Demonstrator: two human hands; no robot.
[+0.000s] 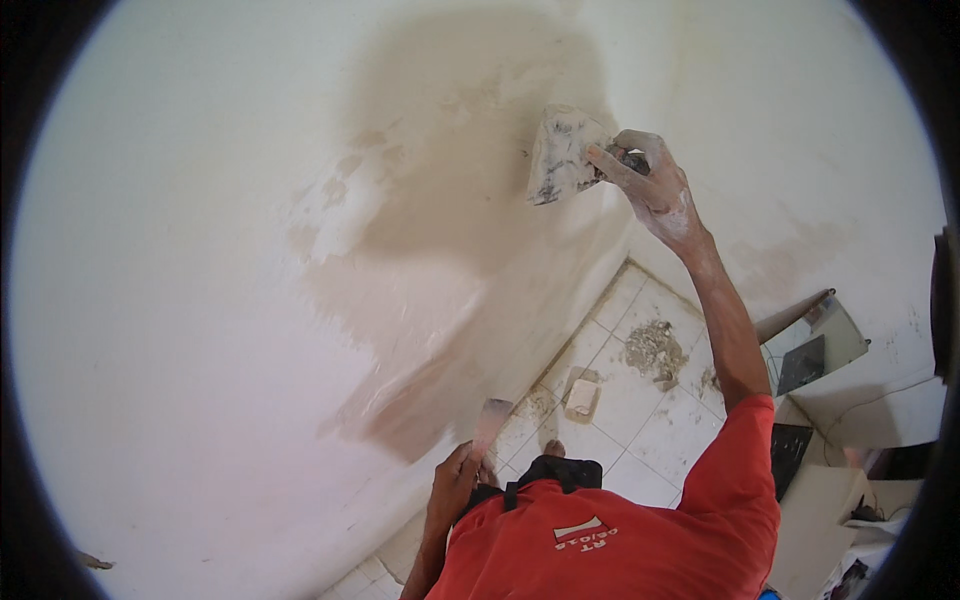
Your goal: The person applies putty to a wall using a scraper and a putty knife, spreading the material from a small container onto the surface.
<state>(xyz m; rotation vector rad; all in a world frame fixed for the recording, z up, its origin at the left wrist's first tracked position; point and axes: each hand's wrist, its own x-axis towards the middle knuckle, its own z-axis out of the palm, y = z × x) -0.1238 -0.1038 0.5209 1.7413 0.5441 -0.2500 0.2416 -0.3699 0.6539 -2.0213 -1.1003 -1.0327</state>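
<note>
Nearest the camera, a red shirt [620, 540] fills the lower middle, cut off by the bottom edge and covering most of the person's body. The left hand [458, 480] is partly hidden beside dark clothing; its fingers close around the lower part of a narrow scraper [491, 422], whose handle cannot be made out, while its flat blade points up in front of the wall [200, 300]. The right hand [650, 185], whitened with powder, is raised at the end of an outstretched arm, its fingers pinching the dark handle of a wide scraper [565, 155], one digit lying towards the smeared blade. Whether that blade touches the wall is hard to tell. A shadow blurs the upper outline of a beige patch [420, 230] there. Left of the patch the wall runs wide and open; to the right, the corner stands close to the wide scraper. Below, the wall's foot meets a tiled floor [625, 405], which shows bare tiles between the litter. Counted, there are two scrapers, one in each hand, one pale block [582, 400], one main heap of crumbled debris [655, 350] and one glossy panel [820, 345] at the right.
</note>
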